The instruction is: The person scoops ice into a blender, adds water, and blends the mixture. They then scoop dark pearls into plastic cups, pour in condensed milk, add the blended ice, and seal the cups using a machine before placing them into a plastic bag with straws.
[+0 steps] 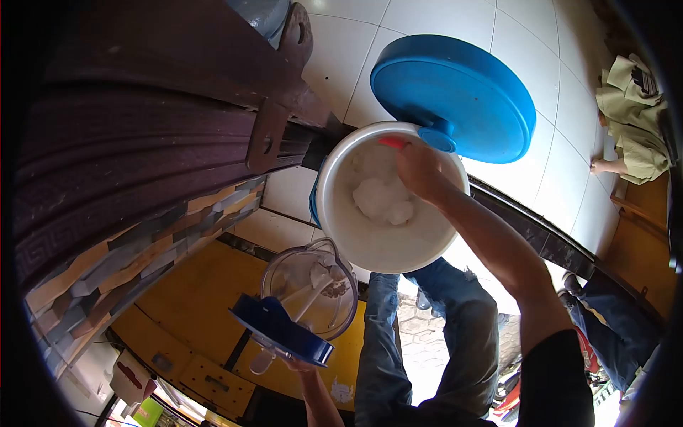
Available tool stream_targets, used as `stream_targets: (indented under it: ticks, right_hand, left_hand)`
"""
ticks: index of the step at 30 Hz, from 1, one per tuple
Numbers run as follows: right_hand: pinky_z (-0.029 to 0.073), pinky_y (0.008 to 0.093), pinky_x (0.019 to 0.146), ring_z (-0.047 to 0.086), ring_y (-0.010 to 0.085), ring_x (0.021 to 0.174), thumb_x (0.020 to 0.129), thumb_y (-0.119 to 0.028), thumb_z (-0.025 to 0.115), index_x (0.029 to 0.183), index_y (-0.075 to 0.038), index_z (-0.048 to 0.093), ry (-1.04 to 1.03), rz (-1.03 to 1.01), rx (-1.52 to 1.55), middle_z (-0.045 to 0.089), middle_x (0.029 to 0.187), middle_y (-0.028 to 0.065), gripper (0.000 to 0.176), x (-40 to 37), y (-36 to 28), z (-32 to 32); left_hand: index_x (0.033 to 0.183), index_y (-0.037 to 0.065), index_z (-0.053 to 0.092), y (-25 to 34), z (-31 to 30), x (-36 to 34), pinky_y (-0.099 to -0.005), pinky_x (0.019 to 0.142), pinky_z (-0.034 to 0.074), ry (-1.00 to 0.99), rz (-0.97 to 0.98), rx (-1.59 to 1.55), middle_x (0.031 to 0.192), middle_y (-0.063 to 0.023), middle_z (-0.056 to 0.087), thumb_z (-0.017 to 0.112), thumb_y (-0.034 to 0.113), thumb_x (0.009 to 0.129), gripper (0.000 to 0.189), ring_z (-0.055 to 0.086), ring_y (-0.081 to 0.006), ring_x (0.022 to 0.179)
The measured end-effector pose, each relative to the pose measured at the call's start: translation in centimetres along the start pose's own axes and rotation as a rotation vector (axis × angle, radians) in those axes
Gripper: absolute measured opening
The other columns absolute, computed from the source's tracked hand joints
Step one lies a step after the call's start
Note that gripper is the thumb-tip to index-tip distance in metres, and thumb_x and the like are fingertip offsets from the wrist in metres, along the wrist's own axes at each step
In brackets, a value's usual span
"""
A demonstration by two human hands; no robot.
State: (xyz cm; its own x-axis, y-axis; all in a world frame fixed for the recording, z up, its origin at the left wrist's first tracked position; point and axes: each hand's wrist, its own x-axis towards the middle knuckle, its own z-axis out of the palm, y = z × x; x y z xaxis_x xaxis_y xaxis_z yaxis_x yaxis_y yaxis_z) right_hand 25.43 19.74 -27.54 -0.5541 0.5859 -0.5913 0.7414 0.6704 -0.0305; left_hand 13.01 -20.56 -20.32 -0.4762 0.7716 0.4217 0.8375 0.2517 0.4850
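Observation:
My right hand reaches into a white round bucket, closed on a red handle; whatever the handle belongs to is hidden. White chunks that look like ice lie in the bucket beneath that hand. Lower left is a clear plastic pitcher with ice-like pieces and a pale stem inside. A dark blue lid is tilted across the pitcher's near side. My left hand is at the underside of this lid and appears to grip it, with most fingers hidden.
A large blue lid leans at the bucket's far side, on white tiles. Dark ridged furniture stands left, above a patterned wall. A yellow surface lies beneath the pitcher. Other people's legs and khaki clothing show right.

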Motion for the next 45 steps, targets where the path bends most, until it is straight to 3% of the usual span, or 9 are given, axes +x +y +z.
stream_targets:
  ticks: [2, 4, 8, 16, 25, 29, 36, 40, 45]
  right_hand:
    - [0.047, 0.0383, 0.073, 0.061, 0.0211, 0.082, 0.077, -0.014, 0.049, 0.092, -0.013, 0.064, -0.041, 0.107, -0.037, 0.063, 0.086, 0.0072, 0.021, 1.4, -0.6, 4.7]
    - [0.043, 0.0403, 0.082, 0.056, 0.0240, 0.096, 0.083, -0.020, 0.044, 0.107, -0.013, 0.057, 0.407, 0.409, 0.597, 0.058, 0.103, 0.0112, 0.028, 2.0, -0.1, 11.5]
    - [0.041, 0.0399, 0.086, 0.050, 0.0314, 0.102, 0.077, -0.009, 0.047, 0.125, -0.025, 0.038, 0.336, 0.429, 0.724, 0.050, 0.114, 0.0139, 0.051, 3.5, -0.9, 10.6]
    - [0.041, 0.0392, 0.086, 0.051, 0.0303, 0.102, 0.080, -0.026, 0.050, 0.114, -0.023, 0.050, 0.119, -0.033, 0.563, 0.054, 0.111, 0.0114, 0.034, 6.0, 0.4, 11.4]
    - [0.045, 0.0364, 0.074, 0.060, 0.0315, 0.082, 0.069, -0.031, 0.062, 0.084, 0.002, 0.063, -0.147, 0.212, 0.929, 0.060, 0.084, 0.0234, 0.037, 5.4, -2.1, 11.5]
    - [0.045, 0.0342, 0.073, 0.061, 0.0288, 0.079, 0.070, -0.029, 0.062, 0.083, 0.001, 0.064, -0.078, 0.149, 0.919, 0.061, 0.081, 0.0217, 0.032, 4.1, -1.2, 10.5]
    - [0.043, 0.0351, 0.061, 0.057, 0.0226, 0.063, 0.074, -0.023, 0.057, 0.085, -0.006, 0.065, -0.138, -0.039, 1.004, 0.061, 0.070, 0.0164, 0.021, -2.6, 0.1, 3.3]
    - [0.041, 0.0370, 0.057, 0.053, 0.0236, 0.054, 0.077, -0.017, 0.052, 0.076, -0.003, 0.063, -0.067, -0.337, 0.946, 0.057, 0.060, 0.0148, 0.018, -6.7, 1.8, -2.2]
    - [0.046, 0.0374, 0.064, 0.060, 0.0243, 0.066, 0.078, -0.011, 0.046, 0.099, -0.007, 0.061, -0.145, -0.320, 0.806, 0.062, 0.072, 0.0146, 0.026, -13.4, 1.3, -10.4]
  left_hand:
    - [0.122, -0.002, 0.035, 0.0, -0.1, 0.2, -0.0341, 0.078, 0.050, -0.006, 0.002, 0.025, 0.112, -0.0173, 0.050, 0.048, 0.022, 0.085, 0.046, 0.058, -0.0258, 0.089]
    - [0.122, -0.002, 0.036, -0.3, 0.1, 0.3, -0.0342, 0.079, 0.050, 0.003, 0.017, 0.047, 0.112, -0.0171, 0.050, 0.049, 0.022, 0.085, 0.045, 0.058, -0.0257, 0.090]
    - [0.121, -0.002, 0.037, -0.4, -0.4, -0.2, -0.0343, 0.080, 0.049, -0.015, 0.020, 0.078, 0.111, -0.0168, 0.051, 0.049, 0.023, 0.085, 0.045, 0.057, -0.0254, 0.091]
    - [0.118, -0.002, 0.040, -0.6, 0.3, -0.3, -0.0346, 0.083, 0.048, -0.016, 0.047, 0.121, 0.111, -0.0161, 0.051, 0.049, 0.025, 0.085, 0.043, 0.057, -0.0250, 0.093]
    - [0.116, -0.001, 0.043, -2.4, -0.5, -3.5, -0.0349, 0.086, 0.046, -0.114, 0.237, 0.531, 0.110, -0.0154, 0.052, 0.050, 0.027, 0.085, 0.042, 0.056, -0.0244, 0.096]
    - [0.113, -0.007, 0.043, -1.4, 1.3, -1.4, -0.0382, 0.085, 0.045, 0.235, -0.351, -0.479, 0.115, -0.0238, 0.044, 0.043, 0.038, 0.084, 0.053, 0.050, -0.0317, 0.101]
    - [0.111, -0.003, 0.042, -1.2, 0.1, 2.2, -0.0367, 0.072, 0.048, 0.122, -0.468, -0.405, 0.109, -0.0204, 0.042, 0.045, 0.024, 0.087, 0.036, 0.047, -0.0300, 0.100]
    - [0.073, 0.002, 0.049, 0.4, -0.8, 7.8, -0.0258, 0.034, 0.032, -0.204, -0.662, -0.555, 0.051, -0.0058, 0.047, 0.039, 0.036, 0.084, 0.038, 0.040, -0.0110, 0.037]
    - [0.053, 0.001, 0.044, 2.2, -0.4, 11.3, -0.0249, 0.035, 0.020, -0.232, -0.646, -0.609, 0.041, 0.0000, 0.034, 0.040, 0.033, 0.084, 0.044, 0.030, -0.0076, 0.035]
